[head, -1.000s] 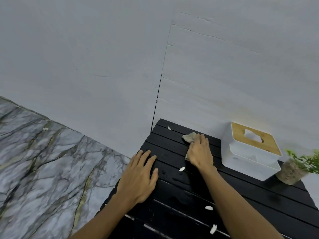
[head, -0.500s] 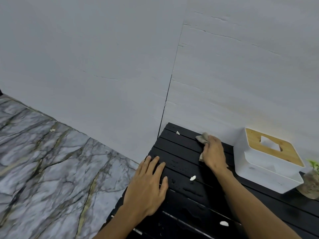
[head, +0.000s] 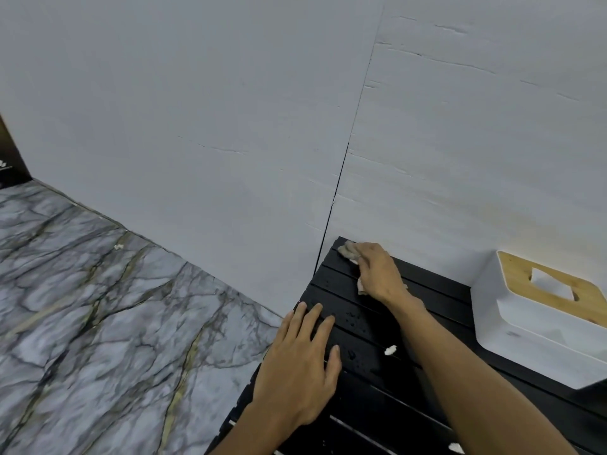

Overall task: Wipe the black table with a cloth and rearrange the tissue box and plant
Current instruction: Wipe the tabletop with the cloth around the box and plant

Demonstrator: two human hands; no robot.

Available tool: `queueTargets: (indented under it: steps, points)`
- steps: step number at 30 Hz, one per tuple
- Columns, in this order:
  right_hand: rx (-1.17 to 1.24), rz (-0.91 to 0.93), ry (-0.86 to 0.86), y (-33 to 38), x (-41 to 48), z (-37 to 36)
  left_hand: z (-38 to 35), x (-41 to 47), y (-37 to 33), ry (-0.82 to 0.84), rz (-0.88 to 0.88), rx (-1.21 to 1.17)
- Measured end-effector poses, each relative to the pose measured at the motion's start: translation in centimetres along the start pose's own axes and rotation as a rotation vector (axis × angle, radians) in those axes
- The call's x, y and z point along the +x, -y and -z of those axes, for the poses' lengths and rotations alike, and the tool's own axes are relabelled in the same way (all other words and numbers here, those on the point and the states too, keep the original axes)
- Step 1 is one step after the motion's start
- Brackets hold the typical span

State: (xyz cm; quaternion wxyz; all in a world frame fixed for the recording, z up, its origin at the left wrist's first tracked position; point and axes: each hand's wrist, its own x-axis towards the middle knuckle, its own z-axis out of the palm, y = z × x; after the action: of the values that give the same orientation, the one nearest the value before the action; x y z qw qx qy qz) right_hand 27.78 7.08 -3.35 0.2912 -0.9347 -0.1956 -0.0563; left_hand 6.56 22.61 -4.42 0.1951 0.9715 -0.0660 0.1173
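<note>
Black slats make up the table [head: 437,290] in front of you, and its wood carries a scatter of water droplets [head: 354,315] near the middle. Your right hand [head: 377,274] is out at the table's eleven o'clock corner, close against the wall [head: 230,126], its fingers curled down over a crumpled beige cloth [head: 348,250] and holding it against the slats. Cloth shows past your fingertips and again below the heel of your hand. Your left hand [head: 295,366] lies palm down on the table's nine o'clock edge, fingers straight and slightly spread, holding nothing.

At three o'clock from your right hand, well apart from it, stands the white tissue box [head: 512,310] with its bamboo lid [head: 525,274]; a tissue [head: 551,284] shows in the slot. The box sits on the table by the wall and runs out of view on the right.

One small white scrap [head: 390,350] lies on the slats between your forearms, and a second [head: 456,447] lies at five o'clock, at the bottom edge. Grey veined marble floor [head: 98,323] fills the nine o'clock side, with another white bit [head: 118,247] on it near the wall.
</note>
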Motion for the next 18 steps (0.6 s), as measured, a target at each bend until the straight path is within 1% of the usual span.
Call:
queueTargets:
  steps: [2,3,4,7,9,12,14,16,18]
  points:
    - [0.115,0.068,0.106,0.1,-1.7,1.4,-0.1,-0.1,0.0,0.002,-0.001,-0.001]
    - [0.164,0.060,0.113,0.0,-2.6,2.1,-0.2,-0.1,-0.1,-0.002,0.000,-0.002]
    - [0.197,0.043,0.084,-0.1,-3.4,2.7,-0.2,-0.1,-0.1,-0.008,0.002,-0.002]
    - [0.180,-0.021,-0.112,-0.9,-3.5,3.6,-0.1,0.0,-0.1,-0.018,-0.003,-0.009]
    - [0.101,-0.043,-0.148,-1.4,-2.1,3.1,-0.2,0.0,-0.2,-0.019,-0.008,-0.016]
    - [-0.029,-0.073,-0.019,-1.9,-0.3,1.2,-0.3,-0.1,-0.4,-0.043,-0.008,-0.017]
    - [-0.075,-0.095,-0.018,-1.3,0.4,0.1,-0.4,-0.1,-0.4,-0.056,0.000,-0.017]
    - [-0.081,-0.070,-0.009,-0.6,1.0,-0.5,-0.6,-0.1,-0.3,-0.062,0.002,-0.005]
    - [-0.092,-0.037,0.041,-0.3,2.0,-0.8,-0.6,0.0,-0.2,-0.065,0.003,0.011]
